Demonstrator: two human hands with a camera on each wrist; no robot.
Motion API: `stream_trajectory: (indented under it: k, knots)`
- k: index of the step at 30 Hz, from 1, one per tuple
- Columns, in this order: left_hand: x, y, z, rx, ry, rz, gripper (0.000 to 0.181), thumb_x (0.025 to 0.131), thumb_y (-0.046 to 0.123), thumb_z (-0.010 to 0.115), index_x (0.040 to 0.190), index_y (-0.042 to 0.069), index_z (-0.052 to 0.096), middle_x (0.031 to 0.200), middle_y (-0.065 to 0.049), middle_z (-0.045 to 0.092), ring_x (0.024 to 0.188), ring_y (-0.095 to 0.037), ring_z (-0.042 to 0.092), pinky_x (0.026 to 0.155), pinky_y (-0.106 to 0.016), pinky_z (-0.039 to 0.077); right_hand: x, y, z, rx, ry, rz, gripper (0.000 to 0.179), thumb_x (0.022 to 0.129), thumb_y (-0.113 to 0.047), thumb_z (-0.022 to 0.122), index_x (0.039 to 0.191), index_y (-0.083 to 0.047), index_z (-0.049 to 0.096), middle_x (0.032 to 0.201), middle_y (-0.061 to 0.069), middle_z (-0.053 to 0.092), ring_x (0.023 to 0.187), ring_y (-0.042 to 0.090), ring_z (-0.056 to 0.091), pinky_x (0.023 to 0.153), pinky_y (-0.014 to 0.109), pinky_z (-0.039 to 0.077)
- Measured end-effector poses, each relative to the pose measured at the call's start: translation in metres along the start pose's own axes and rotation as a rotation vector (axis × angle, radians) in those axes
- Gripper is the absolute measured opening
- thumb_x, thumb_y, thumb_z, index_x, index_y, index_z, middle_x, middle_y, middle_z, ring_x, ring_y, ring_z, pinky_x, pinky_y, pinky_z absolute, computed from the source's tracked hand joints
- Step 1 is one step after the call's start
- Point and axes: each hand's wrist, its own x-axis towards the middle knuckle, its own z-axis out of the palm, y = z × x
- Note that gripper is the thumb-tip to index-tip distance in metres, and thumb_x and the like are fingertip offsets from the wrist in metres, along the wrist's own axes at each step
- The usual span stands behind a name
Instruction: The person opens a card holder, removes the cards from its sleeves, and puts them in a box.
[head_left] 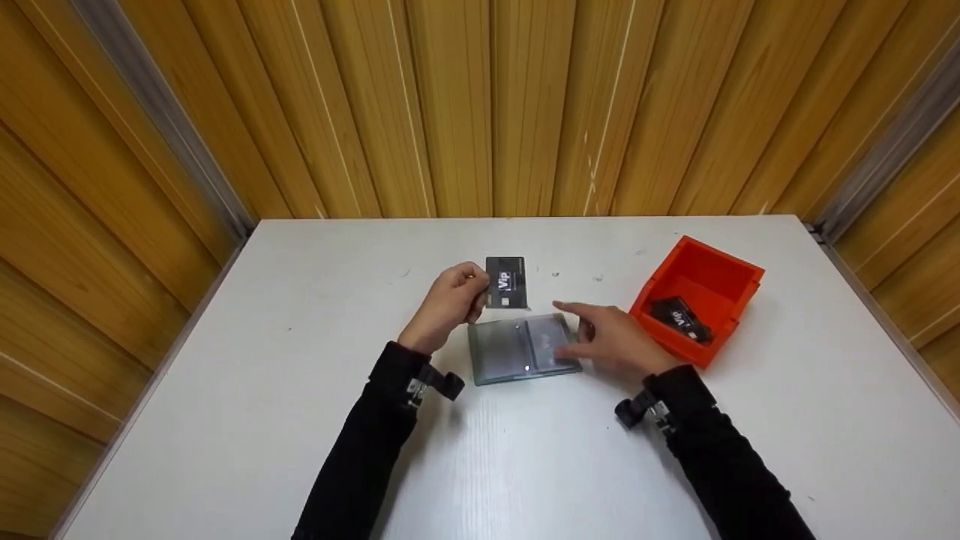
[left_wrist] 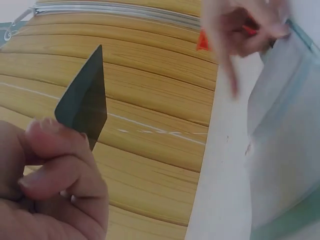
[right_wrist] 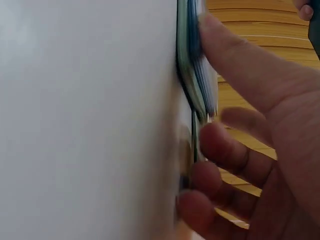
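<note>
My left hand [head_left: 452, 301] pinches a black card [head_left: 507, 283] marked "Vip" by its left edge, holding it upright beyond the card holder. In the left wrist view the card [left_wrist: 82, 100] stands nearly edge-on between thumb and curled fingers. Below it a card holder with clear plastic pockets [head_left: 501, 349] and a greenish border lies on the table. My right hand [head_left: 615, 337] is over its right side, index finger stretched out and thumb on the pocket sheet. The right wrist view has the thumb [right_wrist: 235, 55] at the edge of the stacked sheets, other fingers loosely bent with nothing between them.
An orange bin [head_left: 709, 289] stands to the right, just beyond my right hand, with black cards [head_left: 679, 316] inside. The white table [head_left: 337, 315] meets a wood-patterned wall [head_left: 450, 112] at its back edge.
</note>
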Motion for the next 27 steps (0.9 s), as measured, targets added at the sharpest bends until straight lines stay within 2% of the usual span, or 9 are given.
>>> stream_trajectory:
  k: [3,5,7,10,14,18,21,25,27]
  knots:
    - [0.0,-0.001,0.006,0.03,-0.041,-0.002,0.02,0.109,0.012,0.049,0.089,0.009,0.054,0.066,0.002,0.051,0.052,-0.009,0.044,0.05,-0.023,0.037,0.001,-0.011,-0.002,0.218,0.091,-0.039,0.065,0.097,-0.035,0.074,0.153,-0.015,0.049,0.083,0.008,0.062,0.074,0.023,0.06,0.066,0.03,0.052]
    - [0.0,-0.001,0.011,0.039,-0.057,-0.009,0.02,0.109,0.012,0.049,0.09,0.009,0.053,0.066,0.001,0.053,0.051,-0.009,0.045,0.05,-0.023,0.038,0.002,-0.019,-0.002,0.386,0.106,-0.043,0.055,0.106,-0.036,0.06,0.152,-0.011,0.047,0.085,0.011,0.063,0.073,0.025,0.064,0.067,0.031,0.057]
    - [0.0,-0.002,0.017,0.053,-0.064,-0.02,0.019,0.109,0.013,0.049,0.091,0.01,0.053,0.066,0.001,0.054,0.051,-0.009,0.047,0.05,-0.023,0.039,0.002,-0.027,-0.001,0.539,0.076,-0.014,0.055,0.111,-0.045,0.044,0.152,-0.009,0.043,0.087,0.013,0.065,0.071,0.026,0.067,0.067,0.036,0.061]
    - [-0.001,-0.006,0.029,0.077,-0.081,-0.035,0.019,0.109,0.013,0.05,0.091,0.01,0.053,0.064,0.001,0.055,0.05,-0.009,0.048,0.049,-0.023,0.038,0.001,-0.038,0.004,0.706,0.006,0.041,0.067,0.109,-0.06,0.021,0.151,-0.01,0.036,0.084,0.011,0.069,0.065,0.023,0.07,0.064,0.038,0.062]
    - [-0.002,-0.014,0.048,0.155,-0.112,-0.03,0.019,0.109,0.013,0.05,0.09,0.01,0.052,0.062,0.001,0.057,0.048,-0.008,0.05,0.048,-0.024,0.039,-0.001,-0.045,0.012,0.841,-0.046,0.05,0.079,0.107,-0.066,0.013,0.135,-0.003,0.05,0.076,0.008,0.07,0.053,0.016,0.064,0.054,0.03,0.057]
    - [-0.003,-0.02,0.058,0.185,-0.134,-0.025,0.019,0.108,0.012,0.05,0.089,0.01,0.051,0.062,0.0,0.059,0.047,-0.009,0.052,0.047,-0.024,0.042,0.0,-0.048,0.02,0.894,0.046,0.096,0.058,0.112,-0.053,0.022,0.126,-0.003,0.049,0.066,0.005,0.06,0.044,0.01,0.048,0.042,0.024,0.042]
    - [-0.004,-0.022,0.058,0.164,-0.166,-0.025,0.02,0.109,0.014,0.05,0.089,0.009,0.05,0.062,-0.001,0.061,0.047,-0.009,0.054,0.048,-0.026,0.043,0.002,-0.047,0.023,0.852,0.147,0.13,0.042,0.114,-0.041,0.029,0.123,-0.004,0.047,0.06,0.001,0.05,0.04,0.008,0.039,0.038,0.022,0.034]
    - [-0.005,-0.024,0.055,0.169,-0.213,-0.008,0.025,0.11,0.019,0.048,0.093,0.002,0.054,0.063,-0.001,0.063,0.047,-0.01,0.056,0.047,-0.026,0.044,0.0,-0.043,0.023,0.757,0.228,0.111,0.037,0.115,-0.032,0.031,0.112,-0.003,0.053,0.062,-0.001,0.048,0.041,0.009,0.038,0.038,0.023,0.032]
    - [-0.004,-0.026,0.054,0.22,-0.219,0.005,0.032,0.112,0.023,0.045,0.096,-0.002,0.057,0.064,-0.001,0.063,0.049,-0.01,0.056,0.048,-0.026,0.045,-0.001,-0.041,0.019,0.73,0.251,0.103,0.036,0.115,-0.031,0.031,0.108,-0.003,0.053,0.064,-0.001,0.048,0.042,0.01,0.038,0.039,0.023,0.032]
